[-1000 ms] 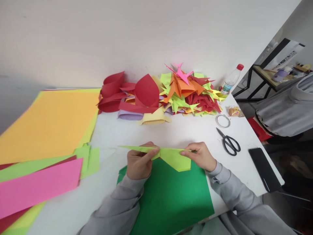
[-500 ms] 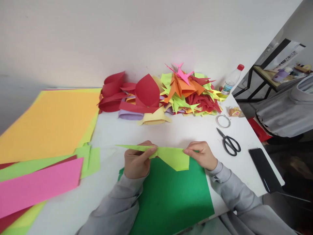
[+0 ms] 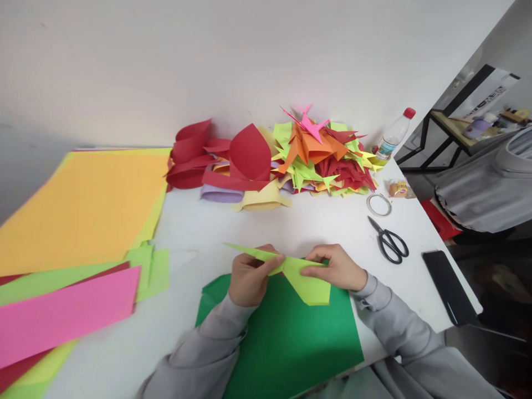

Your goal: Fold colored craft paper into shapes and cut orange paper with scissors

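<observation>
A folded lime-green paper (image 3: 312, 286) is held between both hands above a dark green sheet (image 3: 291, 343). My left hand (image 3: 252, 277) pinches it near the middle, thumb on top, and a thin pointed end sticks out to the left. With thumb and fingers, my right hand (image 3: 338, 267) grips the upper edge of the wide, flat part on the right. Some of the left fingers are hidden behind the paper.
Orange sheets (image 3: 91, 205) and a pink strip (image 3: 70, 313) lie at left. Red curled paper (image 3: 249, 152) and folded pieces (image 3: 318, 149) line the wall. At right are a bottle (image 3: 390, 138), tape roll (image 3: 379, 205), scissors (image 3: 389, 244) and phone (image 3: 449, 288).
My left hand has moved right with the paper. My right hand has shifted its hold inward along the upper edge, and the paper's wide end now tilts lower.
</observation>
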Tool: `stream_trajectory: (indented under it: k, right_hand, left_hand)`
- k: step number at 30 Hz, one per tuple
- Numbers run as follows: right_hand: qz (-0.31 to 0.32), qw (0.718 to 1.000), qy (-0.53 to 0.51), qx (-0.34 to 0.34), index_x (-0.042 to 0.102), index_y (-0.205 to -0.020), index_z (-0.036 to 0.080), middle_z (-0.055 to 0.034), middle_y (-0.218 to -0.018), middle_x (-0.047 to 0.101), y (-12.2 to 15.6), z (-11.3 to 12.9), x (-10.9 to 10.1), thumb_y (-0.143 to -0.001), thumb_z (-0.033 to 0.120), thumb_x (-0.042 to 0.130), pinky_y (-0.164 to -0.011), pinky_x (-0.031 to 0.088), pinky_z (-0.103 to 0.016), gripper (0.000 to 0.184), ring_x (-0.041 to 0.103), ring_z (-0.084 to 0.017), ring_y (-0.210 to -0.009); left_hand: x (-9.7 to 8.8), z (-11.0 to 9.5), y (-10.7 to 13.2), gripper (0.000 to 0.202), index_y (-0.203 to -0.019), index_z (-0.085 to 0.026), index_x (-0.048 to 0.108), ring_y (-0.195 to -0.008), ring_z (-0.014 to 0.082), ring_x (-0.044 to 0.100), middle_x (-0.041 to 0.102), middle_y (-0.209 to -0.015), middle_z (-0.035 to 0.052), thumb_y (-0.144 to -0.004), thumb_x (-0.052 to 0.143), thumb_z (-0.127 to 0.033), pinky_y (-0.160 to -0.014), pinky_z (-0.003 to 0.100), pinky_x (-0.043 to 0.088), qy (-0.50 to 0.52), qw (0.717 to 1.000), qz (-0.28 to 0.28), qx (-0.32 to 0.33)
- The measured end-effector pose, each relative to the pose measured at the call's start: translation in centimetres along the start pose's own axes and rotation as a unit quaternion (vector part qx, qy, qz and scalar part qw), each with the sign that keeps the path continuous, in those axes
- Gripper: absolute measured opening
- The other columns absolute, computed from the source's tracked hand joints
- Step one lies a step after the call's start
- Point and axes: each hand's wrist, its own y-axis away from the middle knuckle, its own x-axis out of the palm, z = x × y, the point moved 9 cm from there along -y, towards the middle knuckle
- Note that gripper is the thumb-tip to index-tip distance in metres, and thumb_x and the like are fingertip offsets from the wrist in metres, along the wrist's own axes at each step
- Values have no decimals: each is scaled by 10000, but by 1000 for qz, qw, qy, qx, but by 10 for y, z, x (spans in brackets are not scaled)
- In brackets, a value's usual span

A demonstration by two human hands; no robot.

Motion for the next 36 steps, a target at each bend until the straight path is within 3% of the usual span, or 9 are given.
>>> stream_trajectory:
  k: [3,8,13,21,28,33,36]
  right_hand:
    - [1,1000,16,3,617,-661,161,25,-607,545,0,-2,5,-761,610,656,-535,361,-226,462,451,-97,-575]
    - [23,998,-47,30,631,-707,158,28,-605,540,0,-10,9,-761,625,642,-510,364,-220,470,451,-96,-559]
    - [15,997,-61,49,631,-673,153,39,-569,532,0,-16,8,-717,610,690,-492,356,-210,463,433,-83,-533]
    - [-38,996,-80,25,695,-701,154,-10,-654,656,-1,-9,-2,-677,555,750,-577,436,-246,405,542,-118,-595]
    - [-83,996,-24,6,665,-596,150,17,-504,571,1,-11,-10,-718,603,702,-487,373,-229,470,457,-93,-494]
    - [-42,988,-139,50,619,-570,163,6,-479,576,-3,-18,-12,-786,726,529,-487,424,-252,610,515,-113,-444]
    - [-48,982,-176,52,652,-651,158,-2,-518,612,-5,-17,-18,-755,727,569,-516,459,-265,584,558,-125,-464]
  left_hand:
    - [1,4,2,254,-494,-160,621,-483,107,486,525,-500,-22,-616,786,-309,-444,233,389,-7,1000,-8,4]
    - [0,17,4,222,-654,-170,691,-518,117,516,605,-600,-5,-632,782,-372,-453,235,411,-26,1000,-10,-14]
    - [0,28,8,197,-659,-157,744,-572,172,598,690,-608,39,-570,834,-308,-530,280,492,-66,997,3,-34]
    - [-19,19,4,176,-589,-174,720,-560,154,573,674,-584,16,-548,837,-300,-508,268,477,-61,996,-72,-3]
    - [-20,16,4,185,-554,-173,704,-504,137,550,651,-532,7,-486,843,-274,-461,261,467,-31,993,-110,-6]
    - [-26,10,2,201,-553,-178,687,-478,132,553,639,-513,-10,-468,840,-277,-443,258,467,-14,991,-135,-2]
    - [-29,8,0,209,-548,-177,678,-466,127,548,624,-497,-20,-461,839,-277,-437,256,463,-6,989,-149,2]
